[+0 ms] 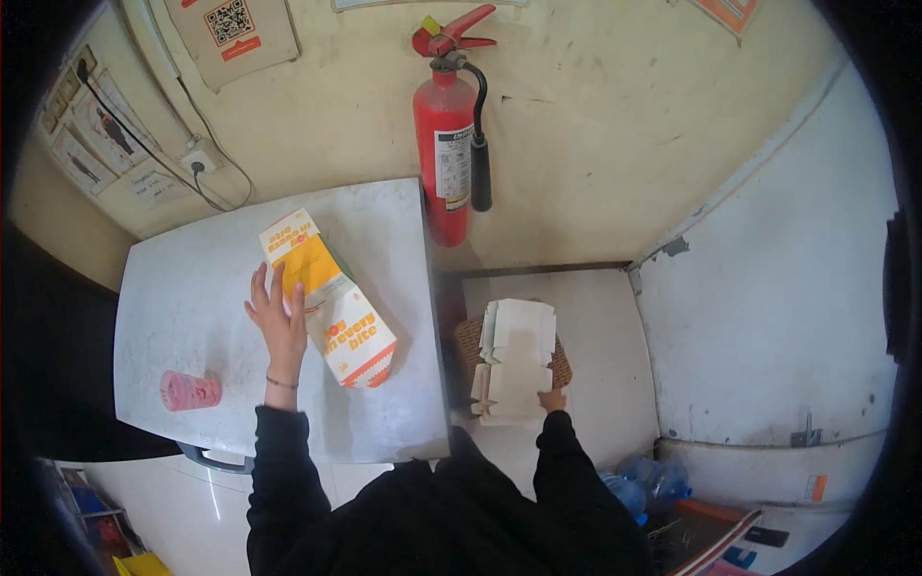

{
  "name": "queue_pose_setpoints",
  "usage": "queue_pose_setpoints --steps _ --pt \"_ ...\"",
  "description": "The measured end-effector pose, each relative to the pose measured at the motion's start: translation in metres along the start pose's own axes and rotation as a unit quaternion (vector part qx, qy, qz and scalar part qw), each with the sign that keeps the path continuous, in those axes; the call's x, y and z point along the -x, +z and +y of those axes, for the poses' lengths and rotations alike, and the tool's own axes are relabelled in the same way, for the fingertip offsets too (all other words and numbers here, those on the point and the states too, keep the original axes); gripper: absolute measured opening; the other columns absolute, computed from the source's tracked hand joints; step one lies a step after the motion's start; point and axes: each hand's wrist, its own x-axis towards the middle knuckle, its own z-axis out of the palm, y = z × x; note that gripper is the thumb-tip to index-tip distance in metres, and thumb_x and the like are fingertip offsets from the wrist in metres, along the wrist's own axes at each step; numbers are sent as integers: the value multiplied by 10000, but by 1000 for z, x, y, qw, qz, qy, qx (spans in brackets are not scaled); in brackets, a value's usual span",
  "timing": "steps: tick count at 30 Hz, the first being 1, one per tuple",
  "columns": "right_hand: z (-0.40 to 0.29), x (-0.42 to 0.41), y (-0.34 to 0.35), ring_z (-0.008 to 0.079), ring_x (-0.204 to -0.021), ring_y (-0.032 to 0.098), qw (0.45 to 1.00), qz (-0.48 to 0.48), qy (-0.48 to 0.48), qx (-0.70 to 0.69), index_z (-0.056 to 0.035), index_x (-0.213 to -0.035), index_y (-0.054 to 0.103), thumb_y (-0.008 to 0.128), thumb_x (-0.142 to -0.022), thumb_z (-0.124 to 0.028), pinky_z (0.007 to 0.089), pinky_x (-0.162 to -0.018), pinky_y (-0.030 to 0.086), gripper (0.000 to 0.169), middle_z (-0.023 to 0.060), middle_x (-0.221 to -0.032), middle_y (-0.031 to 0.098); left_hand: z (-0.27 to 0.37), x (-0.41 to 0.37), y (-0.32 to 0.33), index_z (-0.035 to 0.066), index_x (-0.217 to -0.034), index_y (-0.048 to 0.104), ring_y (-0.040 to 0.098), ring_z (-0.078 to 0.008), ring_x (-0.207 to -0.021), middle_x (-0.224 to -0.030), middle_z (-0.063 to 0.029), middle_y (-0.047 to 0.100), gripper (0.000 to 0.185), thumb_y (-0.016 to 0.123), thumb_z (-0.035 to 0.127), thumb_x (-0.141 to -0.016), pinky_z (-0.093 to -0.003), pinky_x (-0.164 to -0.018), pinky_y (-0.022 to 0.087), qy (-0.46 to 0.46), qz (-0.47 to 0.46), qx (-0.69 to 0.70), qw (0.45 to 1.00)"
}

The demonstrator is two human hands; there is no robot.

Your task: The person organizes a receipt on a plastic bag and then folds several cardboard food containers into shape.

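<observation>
An unfolded printed food carton (pixel 353 335), white with yellow and orange panels, lies open on the white table (pixel 180 288). My left hand (pixel 277 309) is at the carton's left edge, its fingers apart; whether they touch the cardboard is not clear. Off the table's right side, my right hand (pixel 553 400) grips the lower right edge of another opened-out carton (pixel 522 338), with its plain pale side up. Beneath this second carton shows a brown woven basket or stool top (pixel 470 338), mostly hidden.
A pink-patterned cup (pixel 191 391) lies on its side on the table. A red fire extinguisher (pixel 446 158) stands against the wall by the table's corner. Large blue water bottles (pixel 648 482) are at lower right. Cables (pixel 155 155) run to a wall socket.
</observation>
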Motion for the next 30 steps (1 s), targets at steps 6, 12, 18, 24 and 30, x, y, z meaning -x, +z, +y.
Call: queue_pose_setpoints --steps 6,12,18,24,30 --pt "2 18 6 341 -834 561 992 -29 -13 -126 10 -1072 480 701 -652 -152 404 -729 457 501 222 -908 572 15 66 -6 66 -1141 481 279 -307 -1205 -1255 -151 356 347 490 243 -842 -487 -998 129 22 -9 85 996" --pt "0 29 -8 350 -654 588 978 71 -96 -171 7 -1055 522 640 -658 -39 413 -613 466 417 203 -709 604 13 87 -11 49 -1054 523 333 -321 -1129 -1196 -162 395 264 524 155 -812 -432 -961 218 16 14 101 995" --pt "-4 40 -26 317 -714 563 986 34 -135 -90 -39 -1056 500 536 -723 -41 384 -633 445 335 172 -799 585 69 15 -12 136 -1225 441 192 -325 -1260 -1341 -153 278 575 638 340 -726 -554 -980 107 81 -24 -56 995" --pt "6 20 3 365 -889 472 984 62 -44 -162 20 -947 487 541 -678 -21 433 -734 409 277 197 -929 458 30 -16 58 146 -1256 413 176 -383 -1256 -1347 -166 256 730 657 467 -647 -597 -933 222 -41 -100 -198 974" --pt "-54 39 -61 331 -913 455 915 231 -246 -222 4 -1010 469 558 -724 -71 432 -733 402 309 182 -974 463 -53 44 62 115 -1280 377 195 -378 -1252 -1357 -242 138 621 637 288 -743 -382 -965 324 -37 -5 29 999"
